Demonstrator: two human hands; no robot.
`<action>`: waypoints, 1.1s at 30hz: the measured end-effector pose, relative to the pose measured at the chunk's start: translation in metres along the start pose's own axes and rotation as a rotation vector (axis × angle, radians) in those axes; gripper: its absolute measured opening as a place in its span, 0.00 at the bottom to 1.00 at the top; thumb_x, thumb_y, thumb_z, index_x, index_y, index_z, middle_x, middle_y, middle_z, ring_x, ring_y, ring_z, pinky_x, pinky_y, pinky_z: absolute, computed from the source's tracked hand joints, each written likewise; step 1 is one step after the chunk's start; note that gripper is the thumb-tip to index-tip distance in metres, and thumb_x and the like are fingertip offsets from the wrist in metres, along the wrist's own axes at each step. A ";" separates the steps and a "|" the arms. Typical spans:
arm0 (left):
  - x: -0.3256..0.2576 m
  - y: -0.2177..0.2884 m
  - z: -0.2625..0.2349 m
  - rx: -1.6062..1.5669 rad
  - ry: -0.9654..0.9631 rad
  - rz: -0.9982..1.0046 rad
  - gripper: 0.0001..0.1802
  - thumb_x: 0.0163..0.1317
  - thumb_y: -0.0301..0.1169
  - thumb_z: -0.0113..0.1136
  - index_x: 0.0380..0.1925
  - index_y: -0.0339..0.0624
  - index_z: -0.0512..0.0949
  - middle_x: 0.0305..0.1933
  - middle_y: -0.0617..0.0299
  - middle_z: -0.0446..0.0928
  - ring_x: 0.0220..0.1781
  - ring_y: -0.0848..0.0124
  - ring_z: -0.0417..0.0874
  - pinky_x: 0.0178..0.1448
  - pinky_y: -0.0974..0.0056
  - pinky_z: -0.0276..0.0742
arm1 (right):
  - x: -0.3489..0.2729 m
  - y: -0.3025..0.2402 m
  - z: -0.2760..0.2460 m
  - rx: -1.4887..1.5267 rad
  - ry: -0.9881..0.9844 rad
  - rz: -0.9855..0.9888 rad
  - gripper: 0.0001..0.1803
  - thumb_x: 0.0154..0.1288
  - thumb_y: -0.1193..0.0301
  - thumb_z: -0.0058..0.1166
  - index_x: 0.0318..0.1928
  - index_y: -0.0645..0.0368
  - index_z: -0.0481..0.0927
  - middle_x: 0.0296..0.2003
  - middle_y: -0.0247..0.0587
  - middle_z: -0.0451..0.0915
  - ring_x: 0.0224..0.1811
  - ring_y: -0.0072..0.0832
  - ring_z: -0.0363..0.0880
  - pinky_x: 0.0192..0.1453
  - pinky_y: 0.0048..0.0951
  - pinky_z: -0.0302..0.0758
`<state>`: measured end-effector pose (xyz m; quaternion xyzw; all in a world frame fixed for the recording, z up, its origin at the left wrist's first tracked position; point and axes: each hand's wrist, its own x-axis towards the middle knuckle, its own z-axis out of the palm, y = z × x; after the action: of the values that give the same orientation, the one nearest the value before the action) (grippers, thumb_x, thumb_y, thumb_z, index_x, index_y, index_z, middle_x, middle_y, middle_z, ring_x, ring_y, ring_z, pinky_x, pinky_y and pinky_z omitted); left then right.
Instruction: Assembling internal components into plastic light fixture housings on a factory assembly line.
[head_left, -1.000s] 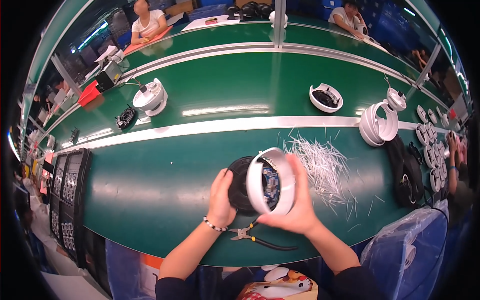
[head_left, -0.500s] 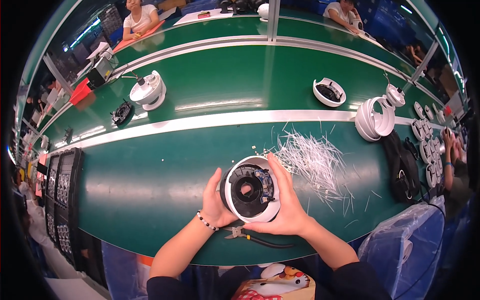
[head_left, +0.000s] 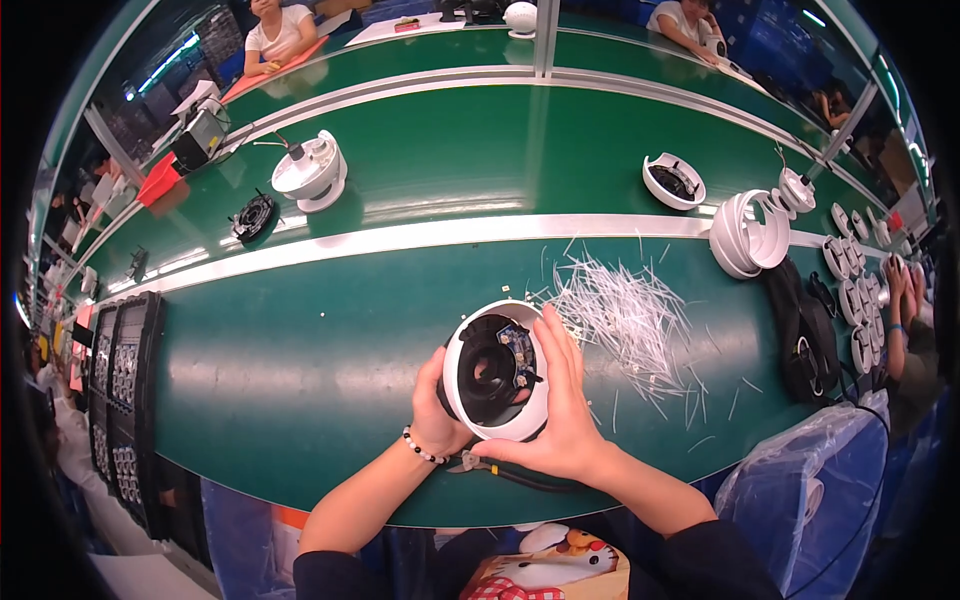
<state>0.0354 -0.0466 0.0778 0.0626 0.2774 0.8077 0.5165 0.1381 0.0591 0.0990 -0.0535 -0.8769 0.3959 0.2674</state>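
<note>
Both my hands hold a white round housing (head_left: 508, 428) above the green bench, its opening tilted up. Inside it sits a black ring-shaped part (head_left: 485, 372) with a hole in the middle. A blue circuit board (head_left: 521, 350) is fixed along its right side. My left hand (head_left: 436, 408), with a beaded bracelet, grips the left side and underside; most of its fingers are hidden. My right hand (head_left: 566, 415) wraps the right side, thumb along the lower rim and fingertips on the upper edge. Just below lie side cutters (head_left: 525, 477) with black and yellow handles.
White plastic strips (head_left: 625, 320) lie piled to the right. A black tray (head_left: 125, 400) with small parts borders the left. White housings (head_left: 312, 172) and black parts (head_left: 253, 217) ride the green belt (head_left: 450, 130) beyond a metal rail. Stacked white shells (head_left: 745, 240) and a black strap (head_left: 805, 340) stand right.
The white housing has tilted in my hands, and the black part appears deeper inside it. Beyond the rail, the housings and black part on the belt have shifted right.
</note>
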 end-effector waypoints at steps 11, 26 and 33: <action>0.000 0.008 0.003 -0.128 0.004 -0.036 0.34 0.51 0.51 0.38 0.53 0.39 0.62 0.53 0.49 0.66 0.53 0.54 0.69 0.57 0.49 0.65 | 0.004 0.012 -0.010 0.710 0.060 0.190 0.65 0.28 0.64 0.73 0.62 0.64 0.39 0.57 0.57 0.52 0.57 0.40 0.58 0.62 0.37 0.57; 0.003 0.007 -0.006 0.130 -0.263 -0.025 0.51 0.47 0.69 0.40 0.63 0.46 0.44 0.64 0.56 0.52 0.64 0.64 0.56 0.66 0.58 0.54 | 0.006 0.002 0.002 -0.072 -0.036 -0.007 0.65 0.28 0.52 0.70 0.61 0.70 0.43 0.57 0.61 0.50 0.60 0.52 0.51 0.61 0.46 0.52; -0.006 0.011 -0.018 0.280 -0.239 -0.141 0.56 0.38 0.68 0.53 0.61 0.44 0.49 0.62 0.57 0.56 0.62 0.63 0.60 0.64 0.56 0.58 | 0.007 -0.002 0.004 -0.152 -0.034 -0.056 0.67 0.27 0.47 0.68 0.60 0.73 0.43 0.56 0.63 0.50 0.59 0.53 0.51 0.60 0.45 0.53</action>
<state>0.0226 -0.0616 0.0696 0.2097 0.3272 0.7100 0.5873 0.1303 0.0569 0.1008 -0.0422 -0.9099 0.3215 0.2589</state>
